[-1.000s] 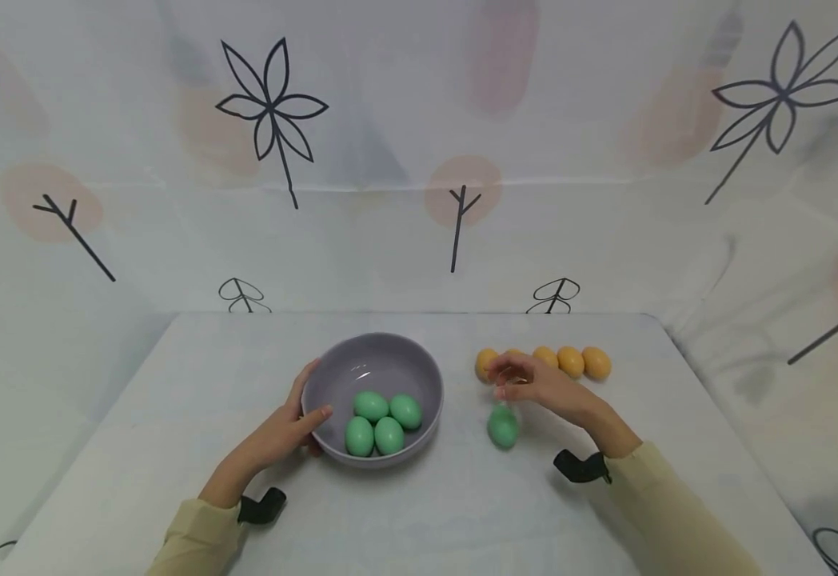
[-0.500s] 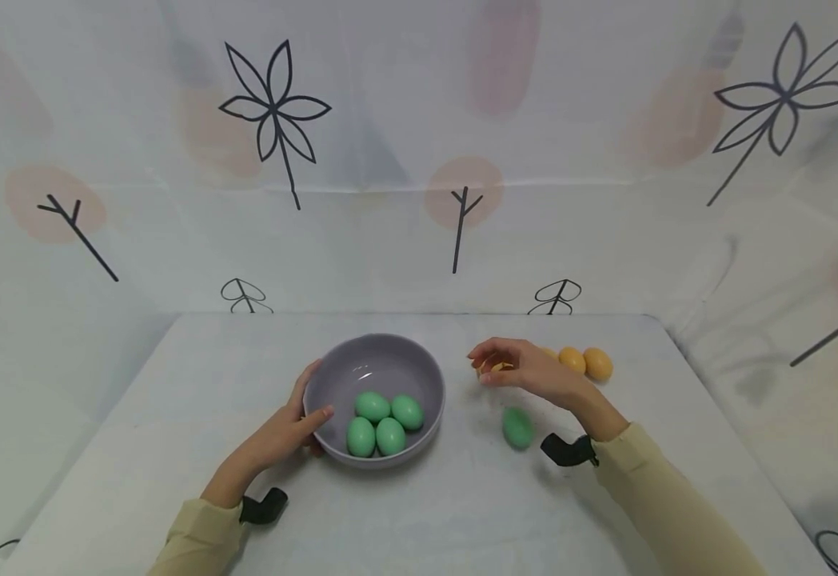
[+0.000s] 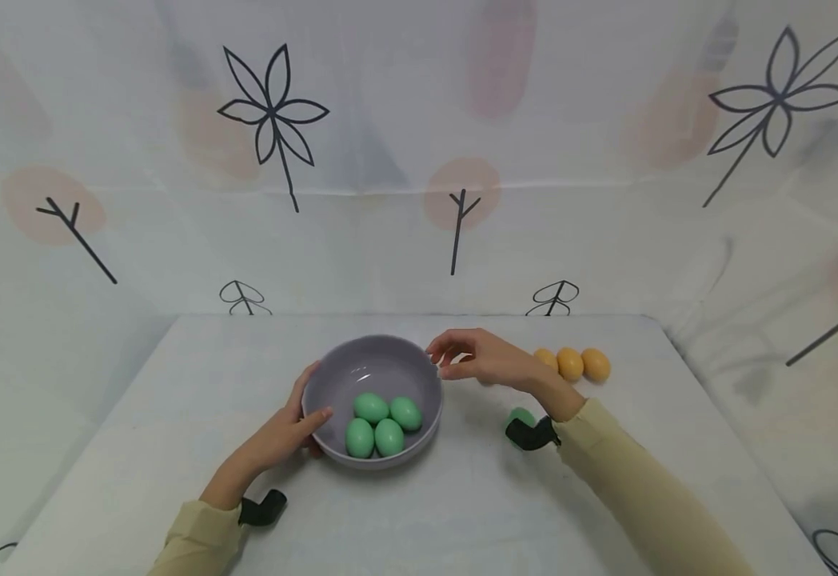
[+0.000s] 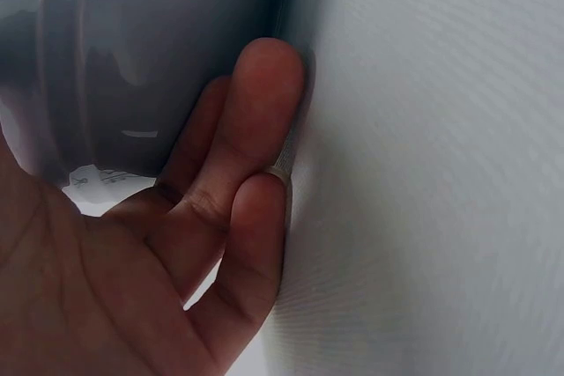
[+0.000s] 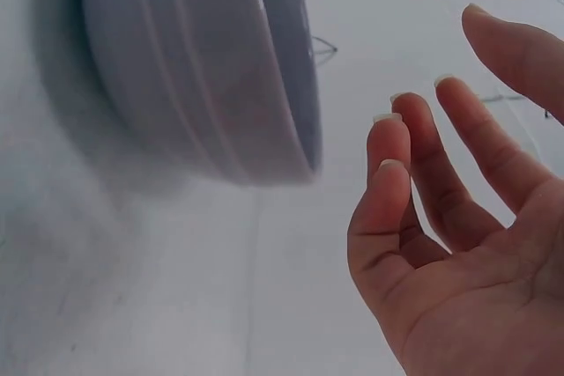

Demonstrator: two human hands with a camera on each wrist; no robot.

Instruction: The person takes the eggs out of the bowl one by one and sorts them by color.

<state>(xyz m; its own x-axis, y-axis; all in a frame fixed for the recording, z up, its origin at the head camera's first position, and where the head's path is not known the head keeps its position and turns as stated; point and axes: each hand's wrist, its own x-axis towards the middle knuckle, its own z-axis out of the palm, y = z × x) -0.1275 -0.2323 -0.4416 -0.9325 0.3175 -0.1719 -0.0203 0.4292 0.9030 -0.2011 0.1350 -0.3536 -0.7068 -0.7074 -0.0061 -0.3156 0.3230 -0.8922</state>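
Note:
My left hand (image 3: 285, 428) grips the left side of a grey-purple bowl (image 3: 372, 356), thumb over the rim. In the left wrist view its fingers (image 4: 256, 99) lie low against the bowl's outer wall, close to the tabletop. Several green eggs (image 3: 389, 437) sit together in the near part of the bowl. At the bowl's right rim hovers my right hand (image 3: 494, 360), its fingers loosely bent. The right wrist view shows nothing between thumb and fingers, which stand apart from the bowl wall (image 5: 194, 68).
Another green egg (image 3: 521, 416) lies on the white-covered table (image 3: 419, 520), partly hidden by the black right wrist camera (image 3: 532, 434). Behind my right forearm are yellow eggs (image 3: 570, 364) in a row, the left ones covered by the hand. A patterned cloth (image 3: 361, 240) hangs behind the table.
My right hand has moved left from above the green egg and yellow eggs to the bowl's rim. The loose green egg has shifted slightly right. Left hand and bowl stay put.

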